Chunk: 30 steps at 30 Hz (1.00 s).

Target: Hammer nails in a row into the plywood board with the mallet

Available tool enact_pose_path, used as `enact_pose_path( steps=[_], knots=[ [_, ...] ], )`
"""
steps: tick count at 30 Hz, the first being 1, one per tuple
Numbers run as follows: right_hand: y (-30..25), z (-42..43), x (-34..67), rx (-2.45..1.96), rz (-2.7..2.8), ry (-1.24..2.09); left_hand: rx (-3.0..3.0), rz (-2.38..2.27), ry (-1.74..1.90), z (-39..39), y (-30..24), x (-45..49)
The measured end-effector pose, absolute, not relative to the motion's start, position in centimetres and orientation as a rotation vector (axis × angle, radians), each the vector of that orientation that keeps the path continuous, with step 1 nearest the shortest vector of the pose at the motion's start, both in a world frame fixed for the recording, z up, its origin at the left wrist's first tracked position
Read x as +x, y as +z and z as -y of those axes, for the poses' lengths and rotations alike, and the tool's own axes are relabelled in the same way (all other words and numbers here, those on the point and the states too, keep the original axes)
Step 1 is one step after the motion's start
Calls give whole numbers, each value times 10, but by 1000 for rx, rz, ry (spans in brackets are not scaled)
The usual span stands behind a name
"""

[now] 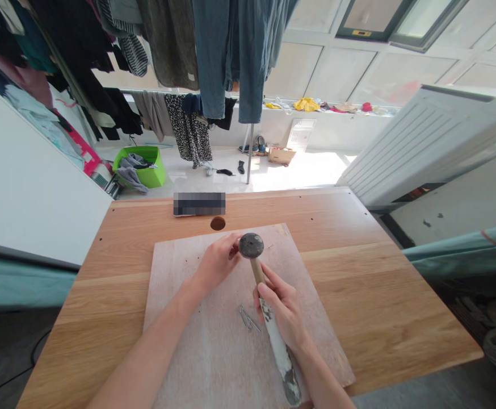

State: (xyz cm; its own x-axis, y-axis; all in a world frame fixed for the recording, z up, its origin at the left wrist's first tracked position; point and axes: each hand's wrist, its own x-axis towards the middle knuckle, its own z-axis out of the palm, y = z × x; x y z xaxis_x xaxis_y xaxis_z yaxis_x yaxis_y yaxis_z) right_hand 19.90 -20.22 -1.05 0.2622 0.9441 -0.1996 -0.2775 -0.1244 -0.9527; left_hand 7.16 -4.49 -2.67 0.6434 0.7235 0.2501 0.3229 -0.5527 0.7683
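Note:
My right hand (282, 301) is wrapped round the handle of a hammer (273, 329), whose pale, paint-worn shaft slants down toward me. Its dark round head (251, 245) is up, just beside the fingertips of my left hand (219, 260). Those left fingers are closed in a pinch over the board; the hammer head partly covers them, so whatever they hold is hidden. Under both hands lies a square wooden board (188, 352), whitish and flat. Several loose nails (247, 319) rest on it in a small pile, between my forearms. A few small dark dots mark the board's surface.
The board lies on a wooden table (379, 295) with a round hole (218, 223) near its far edge. A dark blurred object (199, 204) sits there too. Beyond are a green basket (146, 167), hanging clothes (214, 51) and a carton (281, 155). A white ribbed panel (418, 142) stands right.

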Motion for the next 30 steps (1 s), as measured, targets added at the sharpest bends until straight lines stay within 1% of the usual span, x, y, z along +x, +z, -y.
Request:
enact_pose_path(
  steps=[5, 9, 11, 15, 17, 19, 30],
  knots=[
    [-11, 203, 198, -1269, 668, 1186, 2060, -732, 730, 44, -27, 70],
    [-9, 204, 200, -1255, 542, 1106, 2096, -739, 697, 45, -7, 61],
    [-6, 203, 202, -1238, 487, 1082, 2182, -696, 561, 50, 12, 56],
    [-2, 201, 207, -1227, 429, 1067, 2270, -473, 54, 73, 43, 51],
    [-2, 200, 209, -1218, 429, 1075, 2290, -387, -103, 85, 46, 53],
    [-3, 200, 210, -1208, 434, 1088, 2312, -363, -182, 95, 43, 56],
    [-3, 200, 208, -1215, 428, 1083, 2388, -370, -187, 101, 22, 61]
  ],
)
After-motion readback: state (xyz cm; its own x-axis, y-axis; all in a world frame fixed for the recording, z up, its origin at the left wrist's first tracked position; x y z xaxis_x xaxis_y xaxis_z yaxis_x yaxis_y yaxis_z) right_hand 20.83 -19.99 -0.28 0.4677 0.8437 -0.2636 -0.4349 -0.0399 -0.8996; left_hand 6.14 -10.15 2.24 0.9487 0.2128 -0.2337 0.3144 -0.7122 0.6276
